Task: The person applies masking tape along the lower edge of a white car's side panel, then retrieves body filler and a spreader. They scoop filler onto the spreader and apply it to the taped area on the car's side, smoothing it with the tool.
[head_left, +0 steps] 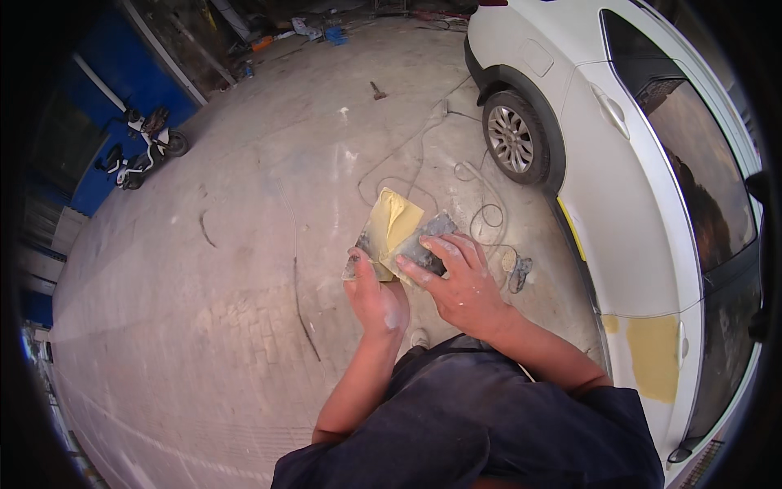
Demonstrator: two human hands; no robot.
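Note:
In front of my body, my left hand grips a flat mixing plate from below, its thumb up on the near left edge. A thick mound of yellow body filler lies across the plate. My right hand has its fingers pressed over a dark, stained filler spreader. The spreader lies against the right side of the plate, next to the filler. Pale smears mark the fingers of both hands. Where the plate ends and the spreader begins is partly hidden by my right fingers.
A white car stands close on my right, with a yellow filler patch on its side panel. Cables and a sander-like tool lie on the floor beside it. A hammer lies farther off; a scooter stands far left.

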